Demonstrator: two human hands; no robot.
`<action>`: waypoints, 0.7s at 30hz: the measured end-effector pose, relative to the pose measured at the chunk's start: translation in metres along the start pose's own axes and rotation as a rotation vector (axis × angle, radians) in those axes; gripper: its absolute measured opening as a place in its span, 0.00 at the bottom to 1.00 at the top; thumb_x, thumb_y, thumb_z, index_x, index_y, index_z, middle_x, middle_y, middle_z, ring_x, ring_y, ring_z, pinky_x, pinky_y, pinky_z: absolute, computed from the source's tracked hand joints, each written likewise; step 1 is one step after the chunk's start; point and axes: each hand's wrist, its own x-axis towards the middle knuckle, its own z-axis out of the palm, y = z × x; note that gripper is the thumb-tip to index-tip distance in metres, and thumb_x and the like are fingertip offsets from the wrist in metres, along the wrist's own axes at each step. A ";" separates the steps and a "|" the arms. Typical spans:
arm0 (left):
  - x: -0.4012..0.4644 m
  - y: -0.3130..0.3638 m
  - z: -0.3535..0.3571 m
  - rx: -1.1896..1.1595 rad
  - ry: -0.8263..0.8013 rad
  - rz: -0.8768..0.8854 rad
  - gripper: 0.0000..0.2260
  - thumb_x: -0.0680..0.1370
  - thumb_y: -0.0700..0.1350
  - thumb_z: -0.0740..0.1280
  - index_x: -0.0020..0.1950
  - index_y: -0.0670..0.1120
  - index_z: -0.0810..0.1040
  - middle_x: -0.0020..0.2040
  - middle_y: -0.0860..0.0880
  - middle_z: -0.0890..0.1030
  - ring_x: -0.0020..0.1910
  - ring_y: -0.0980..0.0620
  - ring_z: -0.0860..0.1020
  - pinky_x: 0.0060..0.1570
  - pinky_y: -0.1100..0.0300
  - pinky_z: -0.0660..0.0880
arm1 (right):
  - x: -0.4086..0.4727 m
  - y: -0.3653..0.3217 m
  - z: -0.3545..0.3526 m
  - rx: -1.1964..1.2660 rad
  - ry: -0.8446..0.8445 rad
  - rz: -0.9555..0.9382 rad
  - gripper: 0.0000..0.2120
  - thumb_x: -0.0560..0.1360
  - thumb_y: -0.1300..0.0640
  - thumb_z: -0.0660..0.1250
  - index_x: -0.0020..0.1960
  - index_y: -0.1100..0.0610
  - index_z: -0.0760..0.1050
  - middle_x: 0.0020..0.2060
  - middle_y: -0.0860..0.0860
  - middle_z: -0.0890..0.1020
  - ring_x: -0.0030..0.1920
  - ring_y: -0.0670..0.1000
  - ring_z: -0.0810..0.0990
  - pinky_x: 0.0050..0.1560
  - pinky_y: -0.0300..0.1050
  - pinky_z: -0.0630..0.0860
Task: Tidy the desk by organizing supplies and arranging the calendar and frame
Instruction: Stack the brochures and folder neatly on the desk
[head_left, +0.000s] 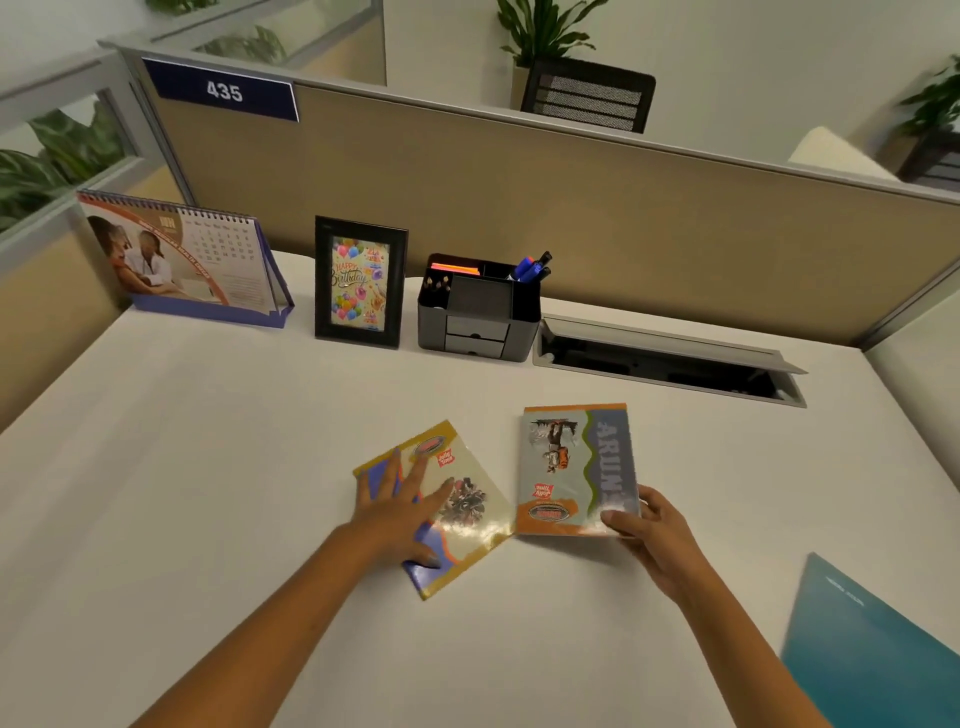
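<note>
Two notebooks lie on the white desk (208, 467). My left hand (400, 504) rests flat with spread fingers on the yellow and blue notebook (467, 514), which lies at an angle. My right hand (649, 535) grips the near right corner of the grey and orange notebook (571, 467), thumb on its cover. At the back stand a spiral desk calendar (182, 260), a black picture frame (359, 283) with a birthday card, and a grey desk organizer (478, 312) holding pencils, sticky notes and blue markers.
A tan partition (519, 182) closes off the desk's far side. An open cable tray (670, 358) is set into the desk right of the organizer. A teal folder (872, 649) lies at the near right edge.
</note>
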 end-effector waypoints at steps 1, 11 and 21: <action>0.001 -0.005 -0.002 0.053 0.025 -0.013 0.46 0.69 0.70 0.62 0.73 0.62 0.34 0.72 0.47 0.26 0.68 0.39 0.24 0.65 0.30 0.38 | 0.001 -0.006 -0.002 -0.004 0.017 -0.033 0.23 0.64 0.66 0.75 0.57 0.61 0.72 0.49 0.57 0.83 0.45 0.55 0.84 0.41 0.43 0.81; 0.004 -0.027 0.002 -0.347 0.212 -0.133 0.58 0.65 0.61 0.73 0.75 0.42 0.35 0.77 0.45 0.40 0.76 0.43 0.43 0.73 0.51 0.49 | -0.001 -0.061 0.003 -0.151 0.087 -0.265 0.09 0.73 0.54 0.69 0.48 0.59 0.77 0.42 0.55 0.84 0.42 0.57 0.84 0.42 0.52 0.81; -0.003 -0.027 0.009 -0.722 0.408 -0.020 0.40 0.75 0.41 0.70 0.76 0.54 0.46 0.67 0.46 0.63 0.64 0.47 0.70 0.56 0.63 0.69 | 0.025 -0.061 0.095 -0.767 -0.221 -0.390 0.09 0.73 0.48 0.69 0.44 0.54 0.80 0.40 0.51 0.84 0.40 0.50 0.83 0.42 0.47 0.78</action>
